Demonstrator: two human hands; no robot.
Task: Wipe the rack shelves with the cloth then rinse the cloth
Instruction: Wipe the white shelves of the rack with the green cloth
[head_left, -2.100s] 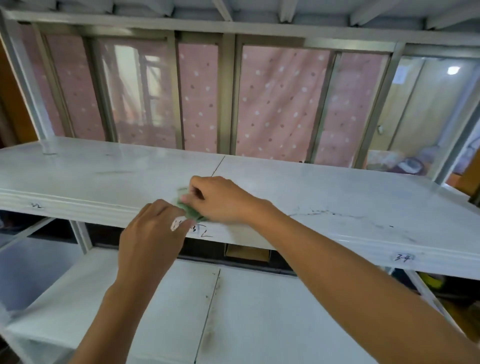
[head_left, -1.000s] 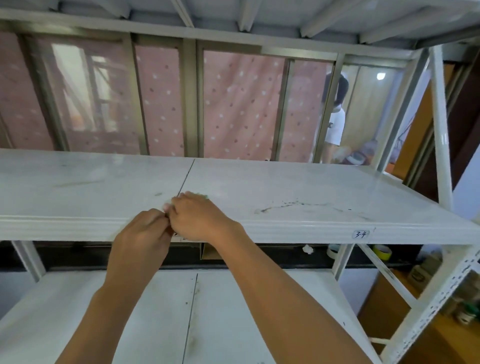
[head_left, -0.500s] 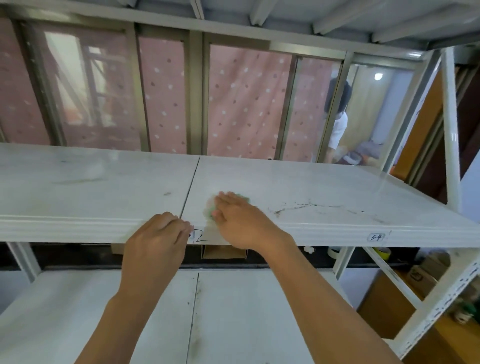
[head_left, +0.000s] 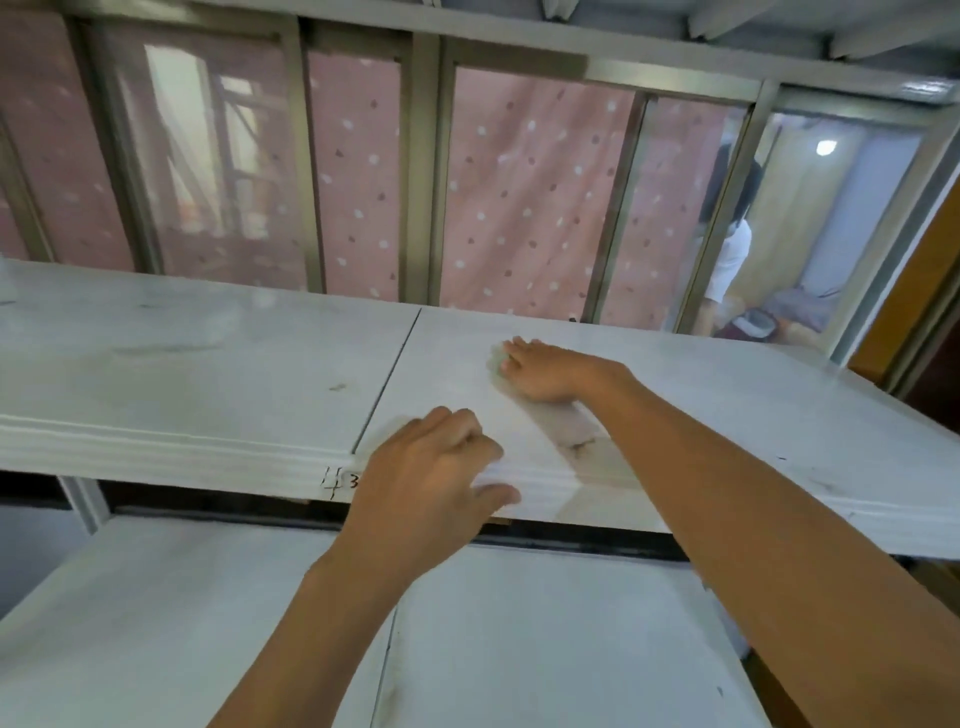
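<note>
Head view: cloth (head_left: 495, 365) (pale green, mostly hidden) on the upper shelf (head_left: 208, 364), right of its seam, pressed flat under the straight fingers of the right hand (head_left: 550, 371). The left hand (head_left: 431, 478) grips the shelf's front edge, fingers curled on top, thumb against the lip.

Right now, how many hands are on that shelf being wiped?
2. The left hand holds the front edge of the upper shelf by the seam; the right hand lies flat farther back, pressing the cloth.
</note>
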